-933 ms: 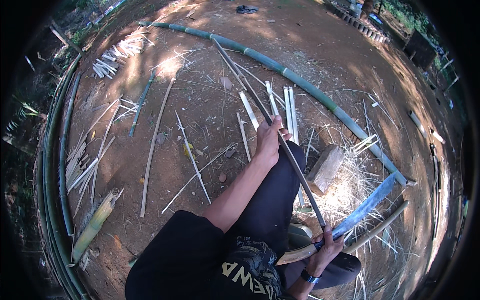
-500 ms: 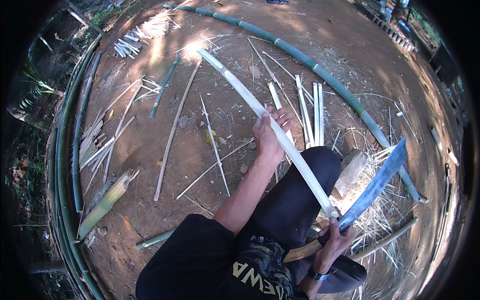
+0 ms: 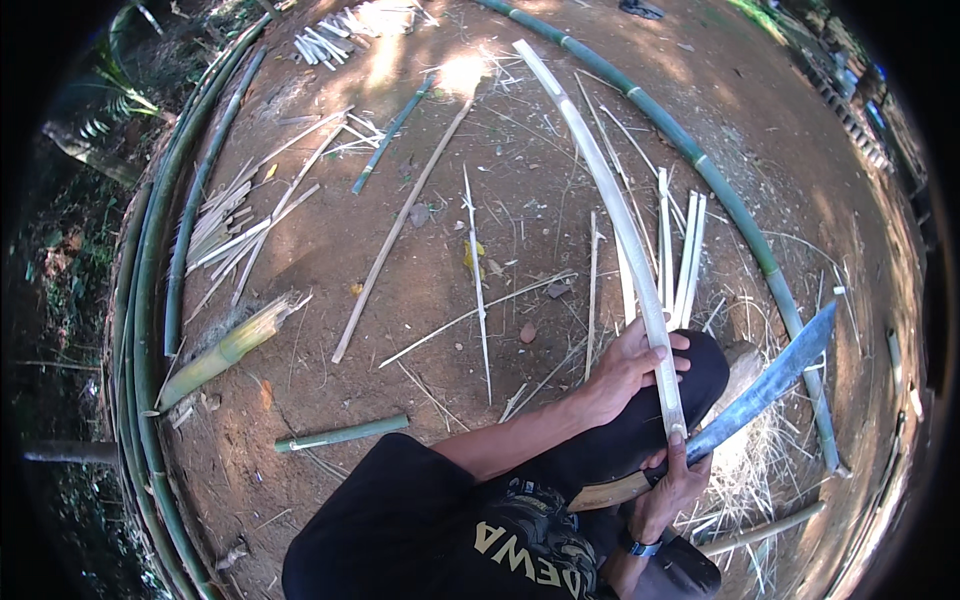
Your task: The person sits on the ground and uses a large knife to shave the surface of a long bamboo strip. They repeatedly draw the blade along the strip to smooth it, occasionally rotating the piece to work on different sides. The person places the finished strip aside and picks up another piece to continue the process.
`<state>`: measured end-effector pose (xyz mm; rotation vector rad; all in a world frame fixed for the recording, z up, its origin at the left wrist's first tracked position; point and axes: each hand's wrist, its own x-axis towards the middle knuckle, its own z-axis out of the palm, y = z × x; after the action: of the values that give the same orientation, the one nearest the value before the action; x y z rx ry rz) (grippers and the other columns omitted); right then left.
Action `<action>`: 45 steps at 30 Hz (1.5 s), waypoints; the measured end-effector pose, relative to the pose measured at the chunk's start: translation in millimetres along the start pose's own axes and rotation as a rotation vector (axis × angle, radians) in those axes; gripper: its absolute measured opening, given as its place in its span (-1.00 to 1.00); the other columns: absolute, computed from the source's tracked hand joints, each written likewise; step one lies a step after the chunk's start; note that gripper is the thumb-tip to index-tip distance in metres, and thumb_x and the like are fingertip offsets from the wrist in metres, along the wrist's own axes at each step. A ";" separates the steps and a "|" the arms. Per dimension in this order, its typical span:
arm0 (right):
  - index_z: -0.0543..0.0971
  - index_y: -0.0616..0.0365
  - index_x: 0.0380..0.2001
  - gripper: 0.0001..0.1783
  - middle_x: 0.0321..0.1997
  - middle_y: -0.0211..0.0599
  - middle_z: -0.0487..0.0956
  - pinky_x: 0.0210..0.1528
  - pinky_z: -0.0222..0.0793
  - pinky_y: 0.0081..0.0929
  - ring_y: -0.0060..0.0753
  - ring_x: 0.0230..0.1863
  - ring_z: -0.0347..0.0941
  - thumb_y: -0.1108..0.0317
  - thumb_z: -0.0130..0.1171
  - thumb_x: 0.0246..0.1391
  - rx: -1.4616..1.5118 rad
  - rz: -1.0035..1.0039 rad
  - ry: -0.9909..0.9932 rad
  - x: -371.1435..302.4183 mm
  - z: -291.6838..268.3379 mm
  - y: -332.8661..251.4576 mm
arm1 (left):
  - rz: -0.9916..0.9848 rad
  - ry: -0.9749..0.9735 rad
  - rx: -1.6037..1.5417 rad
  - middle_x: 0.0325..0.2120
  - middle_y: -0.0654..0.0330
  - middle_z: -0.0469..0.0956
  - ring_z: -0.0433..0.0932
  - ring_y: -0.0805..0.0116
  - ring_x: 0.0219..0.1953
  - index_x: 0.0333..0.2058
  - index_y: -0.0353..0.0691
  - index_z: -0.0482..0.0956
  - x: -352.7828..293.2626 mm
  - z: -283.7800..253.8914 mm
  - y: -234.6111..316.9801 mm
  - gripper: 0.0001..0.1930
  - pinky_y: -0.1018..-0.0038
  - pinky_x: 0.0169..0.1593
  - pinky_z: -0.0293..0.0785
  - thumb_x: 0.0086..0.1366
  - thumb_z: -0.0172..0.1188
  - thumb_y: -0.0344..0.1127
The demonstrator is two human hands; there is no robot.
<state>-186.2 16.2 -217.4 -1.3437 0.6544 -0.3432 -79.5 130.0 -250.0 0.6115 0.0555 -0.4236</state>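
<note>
A long pale bamboo strip (image 3: 612, 190) rises from my right hand toward the top of the picture. My left hand (image 3: 628, 370) is closed around its lower part, above my raised knee, with the thumb on the near side and fingertips showing past the far edge. My right hand (image 3: 676, 488) grips a machete (image 3: 768, 385) near where its wooden handle (image 3: 612, 492) meets the blade, while the thumb presses the strip's lower end. The wide dark blade points up and right, apart from the strip along most of its length.
Beyond my knee lie several pale split strips (image 3: 690, 260). A wood block (image 3: 738, 365) and shavings (image 3: 755, 460) are beside my right leg. A long green bamboo pole (image 3: 700, 160) curves along the right; more poles (image 3: 140, 330) line the left. Cut pieces (image 3: 340, 40) are heaped far off.
The strip now stands more upright and farther right. My left hand has come down along it, closer to my right hand, and its fingers have closed in. The view has shifted left.
</note>
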 end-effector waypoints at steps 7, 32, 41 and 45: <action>0.35 0.35 -0.12 -0.63 -0.69 -0.38 0.34 -0.72 0.29 -0.62 -0.59 -0.74 0.28 0.43 0.25 0.09 -0.021 0.047 -0.131 1.6 21.4 0.4 | 0.021 0.035 0.054 -0.09 0.05 0.41 0.57 0.13 -0.08 0.16 -0.20 0.11 -19.2 -13.0 27.6 -0.57 0.21 -0.01 0.57 0.38 -0.01 -0.40; 0.52 0.23 -0.39 -0.76 -0.64 -0.45 0.44 -0.68 0.22 -0.72 -0.69 -0.66 0.31 0.25 0.14 0.20 -0.163 -0.074 0.793 -17.4 -275.1 1.2 | -0.041 0.650 0.534 -0.36 0.10 0.53 0.55 0.32 -0.44 -0.15 -0.29 0.37 90.5 -304.2 2.7 -0.81 0.35 -0.34 0.62 0.46 -0.19 -0.34; 0.54 0.22 -0.47 -0.74 -0.54 -0.45 0.44 -0.55 0.22 -0.66 -0.65 -0.58 0.26 0.22 0.14 0.14 -0.074 0.026 1.070 -41.9 -309.3 44.7 | -0.283 1.023 0.902 -0.36 -0.04 0.57 0.61 0.10 -0.33 -0.11 -0.39 0.42 62.0 -395.4 -35.6 -0.75 0.17 -0.28 0.58 0.23 0.00 -0.46; 0.52 0.18 -0.44 -0.75 -0.57 -0.51 0.37 -0.51 0.20 -0.72 -0.68 -0.57 0.25 0.20 0.13 0.16 -0.010 -0.004 1.141 -43.3 -318.7 48.3 | -0.349 1.445 1.615 -0.12 -0.05 0.50 0.50 -0.03 -0.01 -0.08 -0.27 0.47 52.0 -355.5 -47.0 -0.69 0.07 -0.01 0.45 0.18 0.14 -0.38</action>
<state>-422.4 -198.1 -281.1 -1.0713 1.5816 -1.1387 -25.0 278.0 -576.3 2.4348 1.3105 -0.1945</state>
